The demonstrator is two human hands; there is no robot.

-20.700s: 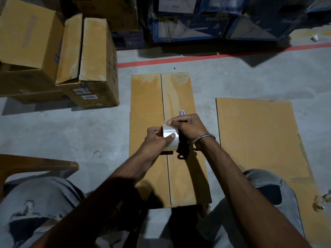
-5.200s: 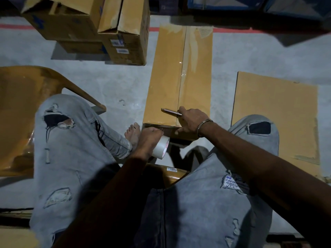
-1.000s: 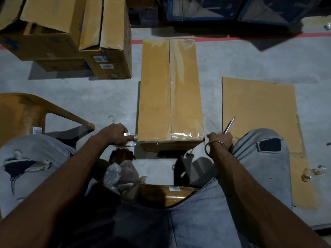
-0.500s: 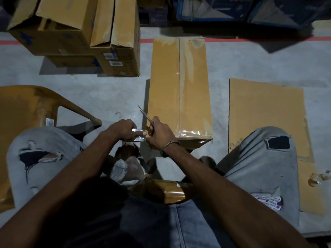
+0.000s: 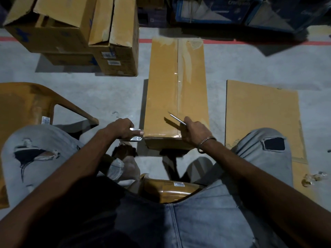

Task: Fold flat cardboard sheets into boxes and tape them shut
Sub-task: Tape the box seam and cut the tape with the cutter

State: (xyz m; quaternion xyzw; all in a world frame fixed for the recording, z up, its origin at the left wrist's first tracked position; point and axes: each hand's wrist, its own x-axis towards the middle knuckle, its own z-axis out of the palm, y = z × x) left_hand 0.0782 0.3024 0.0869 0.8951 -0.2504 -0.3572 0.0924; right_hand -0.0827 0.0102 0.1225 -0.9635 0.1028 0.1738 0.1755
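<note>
One box (image 5: pixel 176 90) is set on the floor (image 5: pixel 107 92) between the knees, its long axis running straight away from the person, with clear tape along the centre seam and across the near edge. At the near left corner a loose tape end (image 5: pixel 136 134) is pinched in the curled fingers of the left hand (image 5: pixel 120 129), touching that corner. The right hand (image 5: pixel 194 133) is rested at the seam's near end, its fingers closed round a thin blade (image 5: pixel 176 118) pointed up and left over the lid. Both hands are close, but the tape end lies nearer the left, so a cut there would likely need the blade brought leftward. The roll cannot be made out; the box's near face is in shadow. A flat sheet (image 5: pixel 261 119) is laid to the right.
</note>
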